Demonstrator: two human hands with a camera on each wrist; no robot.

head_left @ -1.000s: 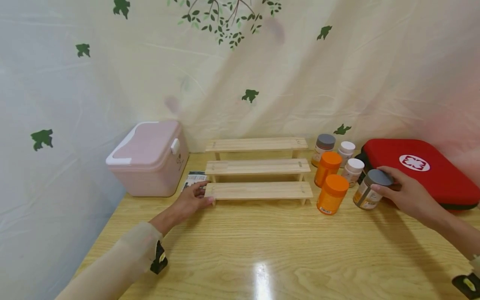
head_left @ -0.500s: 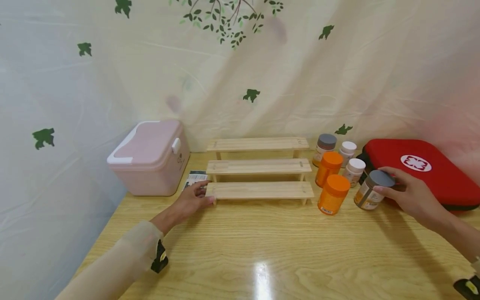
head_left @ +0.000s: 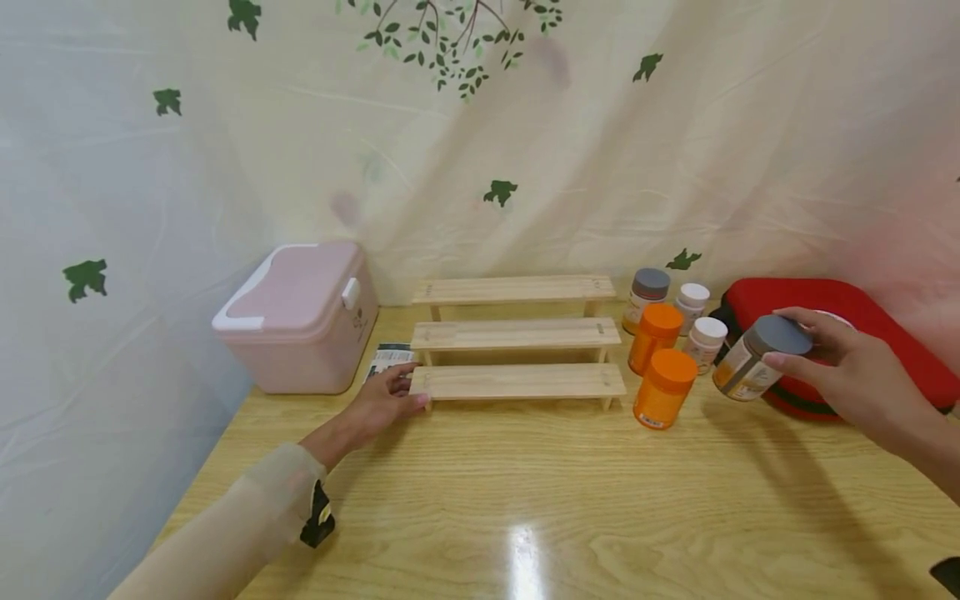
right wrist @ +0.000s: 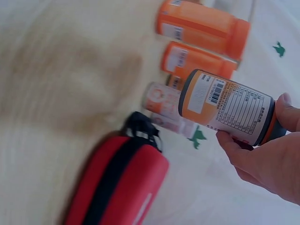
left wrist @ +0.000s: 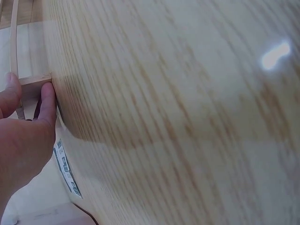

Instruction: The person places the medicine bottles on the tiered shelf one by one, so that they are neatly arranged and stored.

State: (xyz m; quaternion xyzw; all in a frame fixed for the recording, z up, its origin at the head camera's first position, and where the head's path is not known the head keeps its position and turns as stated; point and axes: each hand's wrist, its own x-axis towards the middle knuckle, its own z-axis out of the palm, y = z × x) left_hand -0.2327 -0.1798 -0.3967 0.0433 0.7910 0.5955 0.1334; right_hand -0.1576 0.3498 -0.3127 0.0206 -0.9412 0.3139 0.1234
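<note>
In the head view my right hand grips a grey-lidded pill bottle by its lid, tilted and raised off the table. The right wrist view shows the bottle's printed label, with thumb and fingers around the lid end. My left hand holds the left end of the lowest step of a three-step wooden rack. In the left wrist view the thumb and a finger pinch the rack's end at its leg.
Two orange bottles, two white-lidded bottles and another grey-lidded bottle stand right of the rack. Behind the right hand lies a red first-aid case. A pink box and a printed packet are at left.
My right hand has lifted the grey-lidded pill bottle off the table, moving it slightly up and to the right. The left hand and the rack have stayed in place.
</note>
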